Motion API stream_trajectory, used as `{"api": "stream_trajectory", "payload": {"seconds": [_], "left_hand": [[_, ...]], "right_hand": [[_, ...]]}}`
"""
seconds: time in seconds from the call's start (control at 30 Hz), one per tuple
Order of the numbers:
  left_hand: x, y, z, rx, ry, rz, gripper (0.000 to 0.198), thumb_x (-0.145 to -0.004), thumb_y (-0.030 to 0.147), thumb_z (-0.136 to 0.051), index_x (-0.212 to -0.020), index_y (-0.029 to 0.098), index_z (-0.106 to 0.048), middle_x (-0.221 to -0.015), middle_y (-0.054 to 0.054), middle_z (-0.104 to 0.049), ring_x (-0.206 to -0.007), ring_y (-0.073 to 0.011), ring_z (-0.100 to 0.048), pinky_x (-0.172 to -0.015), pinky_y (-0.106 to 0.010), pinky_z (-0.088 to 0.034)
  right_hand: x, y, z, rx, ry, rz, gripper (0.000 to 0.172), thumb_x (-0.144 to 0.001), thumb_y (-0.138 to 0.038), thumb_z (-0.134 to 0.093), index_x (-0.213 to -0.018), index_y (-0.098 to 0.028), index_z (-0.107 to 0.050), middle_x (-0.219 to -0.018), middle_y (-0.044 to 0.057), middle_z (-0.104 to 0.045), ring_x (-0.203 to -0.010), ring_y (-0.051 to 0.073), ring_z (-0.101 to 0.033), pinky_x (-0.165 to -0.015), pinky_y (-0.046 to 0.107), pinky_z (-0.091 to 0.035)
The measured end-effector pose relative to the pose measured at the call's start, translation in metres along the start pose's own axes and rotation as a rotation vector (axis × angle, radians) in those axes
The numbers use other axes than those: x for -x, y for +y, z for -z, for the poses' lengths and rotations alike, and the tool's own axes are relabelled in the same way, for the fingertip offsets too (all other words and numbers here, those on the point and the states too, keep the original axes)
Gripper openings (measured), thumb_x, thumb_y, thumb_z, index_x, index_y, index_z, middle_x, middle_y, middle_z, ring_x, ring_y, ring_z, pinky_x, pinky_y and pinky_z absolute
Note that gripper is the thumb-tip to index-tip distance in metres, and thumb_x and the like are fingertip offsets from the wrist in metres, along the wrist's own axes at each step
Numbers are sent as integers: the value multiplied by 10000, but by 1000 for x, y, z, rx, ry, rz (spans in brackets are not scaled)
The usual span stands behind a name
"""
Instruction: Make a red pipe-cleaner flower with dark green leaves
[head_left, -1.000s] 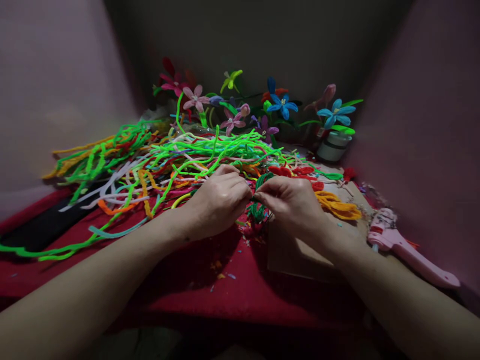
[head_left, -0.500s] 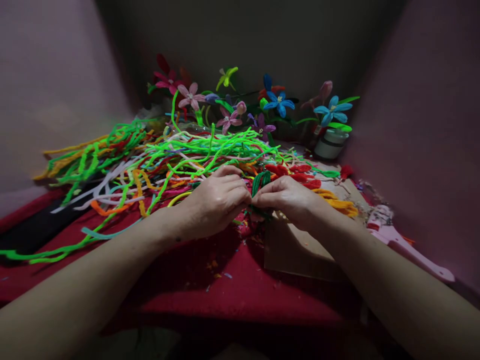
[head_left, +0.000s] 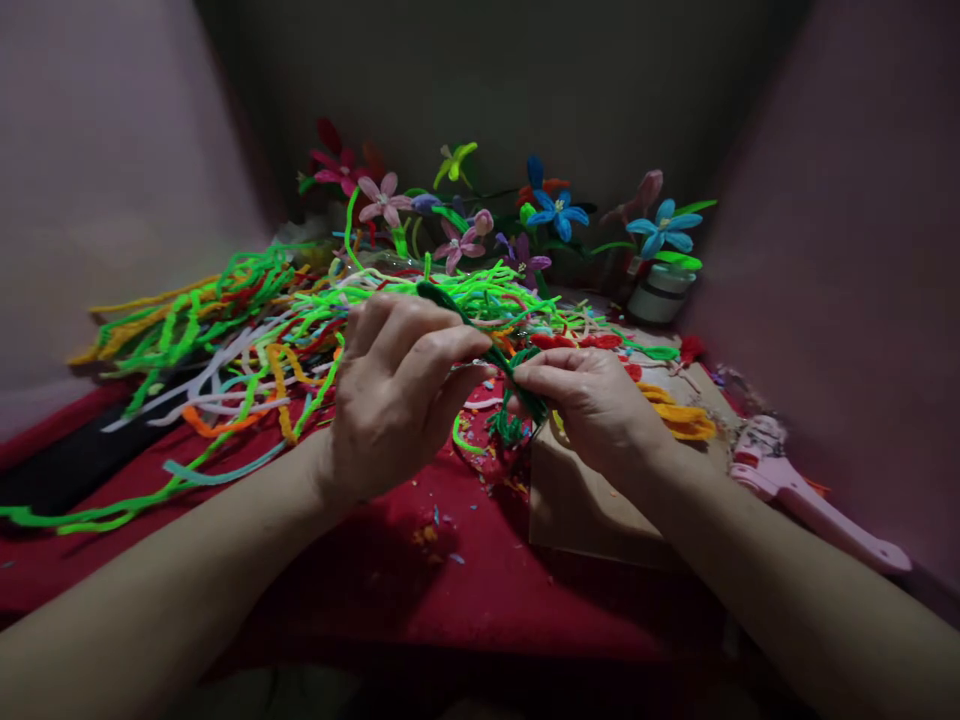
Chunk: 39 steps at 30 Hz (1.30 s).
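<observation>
Dark green fuzzy stems point(head_left: 501, 358), slim and bunched together, are raised over the red cloth point(head_left: 465, 600) between the two hands in the head view, the only one there is. The right hand point(head_left: 592, 395) pinches them between thumb and forefinger, its remaining fingers curled in behind. The left hand point(head_left: 401, 375) is arched, forefinger against the stems and thumb apart below; the light is dim and the stems pass behind its knuckles, so I cannot tell whether it grips them or merely steadies them. One end slants up past the left knuckles, and green loops point(head_left: 506, 428) hang just below the right fingertips.

They look like pipe cleaners, so I would expect next to no weight, a soft pile that grips the skin rather than slipping, and a thin wire core that bends easily and keeps its bend. Breakage seems a small worry; kinks and flattened fuzz a likelier one. The best hold is probably a light pinch where the strands meet, about where the right fingertips sit, leaving the loops unsqueezed. The cardboard point(head_left: 592, 510) lies just under the right wrist, with the pile of bright green stems point(head_left: 465, 285) beyond the hands.
</observation>
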<state>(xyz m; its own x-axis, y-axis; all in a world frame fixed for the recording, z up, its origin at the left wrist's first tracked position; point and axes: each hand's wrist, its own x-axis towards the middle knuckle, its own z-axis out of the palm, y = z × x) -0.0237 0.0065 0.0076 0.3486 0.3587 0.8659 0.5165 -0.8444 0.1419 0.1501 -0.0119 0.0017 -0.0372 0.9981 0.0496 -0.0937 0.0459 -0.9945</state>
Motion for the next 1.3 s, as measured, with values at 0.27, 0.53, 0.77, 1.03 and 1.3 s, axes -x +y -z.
{"api": "stream_trajectory", "payload": {"seconds": [0.27, 0.53, 0.77, 1.03, 1.3], "left_hand": [[-1, 1, -14, 816, -338, 945, 222, -700, 324, -670, -602, 127, -641, -530, 11, -541, -488, -80, -449, -493, -223, -351], [6, -9, -18, 1007, -322, 1092, 180, -599, 265, -751, -592, 103, -673, -538, -37, -584, -530, -128, -528, -508, -251, -379], [4, -3, -21, 1069, -233, 1092, 149, -631, 249, -740, -655, 120, -670, -608, -21, -608, -532, -87, -511, -527, -228, -377], [7, -7, -25, 1164, -203, 1184, 143, -581, 154, -760, -683, 109, -670, -629, -18, -612, -548, -88, -531, -539, -222, -384], [9, -4, -28, 1163, -199, 1167, 131, -608, 192, -754, -685, 128, -670, -631, -6, -624, -538, -83, -527, -528, -215, -381]], "right_hand": [[11, 8, -12, 0, -4, 27, 130, -682, -232, -619, -593, -139, -619, -512, -17, -553, -478, 83, -462, -504, 242, -356], [11, 9, -14, -47, -119, -80, 166, -621, -283, -714, -601, -136, -639, -548, -8, -582, -502, 89, -481, -522, 251, -354], [10, 11, -16, -37, 21, -40, 187, -588, -233, -724, -523, -148, -570, -481, -33, -541, -450, 74, -446, -482, 239, -333], [10, 15, -16, 11, -94, -87, 177, -676, -301, -659, -625, -146, -590, -507, -7, -572, -422, 90, -469, -428, 232, -338], [13, 15, -18, 53, -56, -67, 209, -707, -256, -598, -541, -168, -506, -414, -34, -514, -370, 82, -449, -406, 217, -329]]}}
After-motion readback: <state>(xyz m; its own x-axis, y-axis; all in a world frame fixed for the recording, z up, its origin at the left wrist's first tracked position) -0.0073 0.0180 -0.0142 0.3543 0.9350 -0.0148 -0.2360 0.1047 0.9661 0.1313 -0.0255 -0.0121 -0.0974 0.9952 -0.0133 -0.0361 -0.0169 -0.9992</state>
